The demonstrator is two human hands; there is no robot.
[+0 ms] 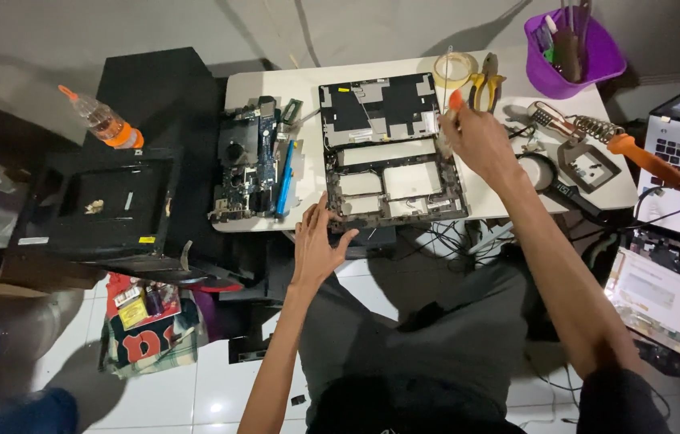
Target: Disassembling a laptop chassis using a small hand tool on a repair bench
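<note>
1. Two bare hands work at an opened laptop base point(392, 153), which lies flat on a small white table point(613, 193) and serves as the landmark for everything below.
2. Nearest the person, the left hand point(316, 245) rests at the base's near left corner, fingers spread and unclenched, fingertips touching the frame's edge; it grasps nothing.
3. Farther up, the right hand point(476, 141) sits at the base's right edge, curled around a slim screwdriver point(451, 104) with an orange handle (the tip cannot be made out against the frame).
4. Left of the base, just beside it on the same table, lies a removed circuit board point(253, 161) with a blue strip along its right side.
5. Right of the base, past the right hand, a soldering iron point(633, 151) with an orange grip lies near a magnifier-like round tool point(534, 169).
6. Beyond the base's far right corner sit yellow-handled pliers point(486, 87) and a roll of clear tape point(452, 68), close together.
7. Farthest off, right of the base, stands a purple cup point(577, 56) holding tools.
</note>
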